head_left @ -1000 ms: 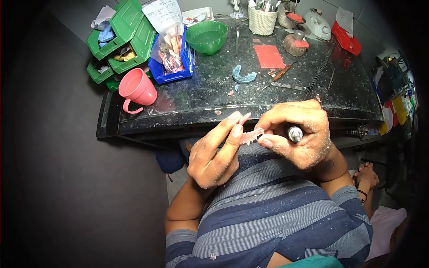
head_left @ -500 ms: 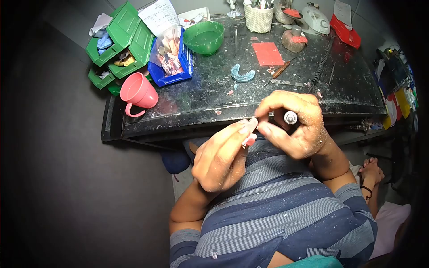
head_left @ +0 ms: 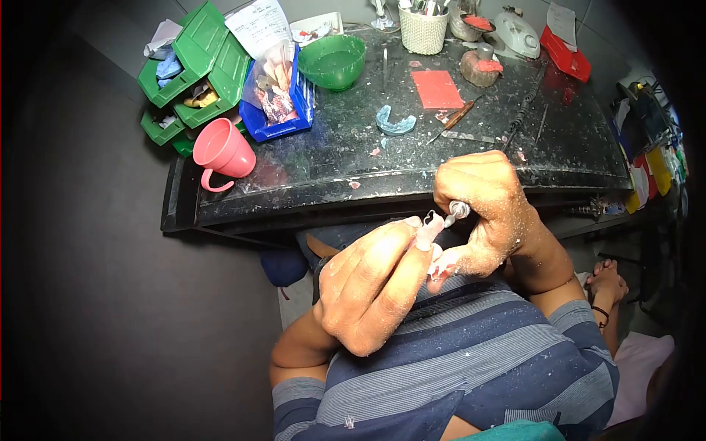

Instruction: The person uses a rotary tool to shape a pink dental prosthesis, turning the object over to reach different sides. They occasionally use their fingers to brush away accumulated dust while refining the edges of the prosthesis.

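Observation:
Pinched in the fingers of my left hand is a small pink and whitish denture, partly covered by the fingertips. My right hand is wrapped round a silver rotary handpiece, whose tip points at the denture and appears to touch it. The right thumb lies under the denture, close to its reddish lower end. White dust clings to both hands and forearms. Beyond them on the bench lie a blue horseshoe-shaped piece, a wooden-handled carving tool and a square red wax sheet.
Before me stands a dusty black bench. On its left are a pink mug, a blue bin, green stacked bins and a green bowl. Another person's clasped hands rest at the right.
My right hand has turned and closed in, bringing the handpiece tip to the denture. My left hand has shifted slightly right and down, and more of the denture shows.

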`<control>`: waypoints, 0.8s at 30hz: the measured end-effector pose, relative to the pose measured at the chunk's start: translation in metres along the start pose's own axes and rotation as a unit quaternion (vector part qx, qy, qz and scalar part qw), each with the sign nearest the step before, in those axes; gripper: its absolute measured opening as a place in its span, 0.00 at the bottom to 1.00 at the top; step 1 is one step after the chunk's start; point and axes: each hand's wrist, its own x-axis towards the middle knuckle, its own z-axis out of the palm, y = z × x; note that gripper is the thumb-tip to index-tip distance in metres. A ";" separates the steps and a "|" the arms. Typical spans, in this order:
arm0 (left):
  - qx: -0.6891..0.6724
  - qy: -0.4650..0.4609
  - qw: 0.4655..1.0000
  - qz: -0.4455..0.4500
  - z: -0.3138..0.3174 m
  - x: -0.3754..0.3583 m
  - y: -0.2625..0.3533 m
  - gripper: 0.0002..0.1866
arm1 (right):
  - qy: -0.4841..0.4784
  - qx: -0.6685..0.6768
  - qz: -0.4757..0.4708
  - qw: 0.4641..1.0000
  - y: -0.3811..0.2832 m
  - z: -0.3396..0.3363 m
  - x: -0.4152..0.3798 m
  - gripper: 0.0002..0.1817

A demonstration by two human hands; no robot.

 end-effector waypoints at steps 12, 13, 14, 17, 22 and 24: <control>-0.004 0.002 1.000 0.030 0.001 -0.001 -0.006 0.17 | 0.022 -0.056 0.017 0.998 -0.006 0.003 0.002 0.35; -0.004 0.002 1.000 0.029 0.001 -0.001 -0.006 0.17 | 0.022 -0.057 0.015 0.998 -0.006 0.004 0.002 0.35; -0.006 0.002 1.000 0.027 0.001 0.000 -0.006 0.17 | 0.022 -0.058 0.013 0.998 -0.006 0.004 0.002 0.35; -0.011 0.004 1.000 0.026 0.002 -0.001 -0.006 0.17 | 0.029 -0.056 0.013 0.998 -0.007 0.004 0.003 0.35; -0.014 0.008 1.000 0.024 0.003 -0.001 -0.006 0.18 | 0.016 -0.062 0.011 0.998 -0.007 0.003 0.004 0.35; -0.026 0.007 0.999 0.022 0.003 -0.002 -0.007 0.17 | 0.014 -0.061 0.009 0.998 -0.007 0.004 0.004 0.35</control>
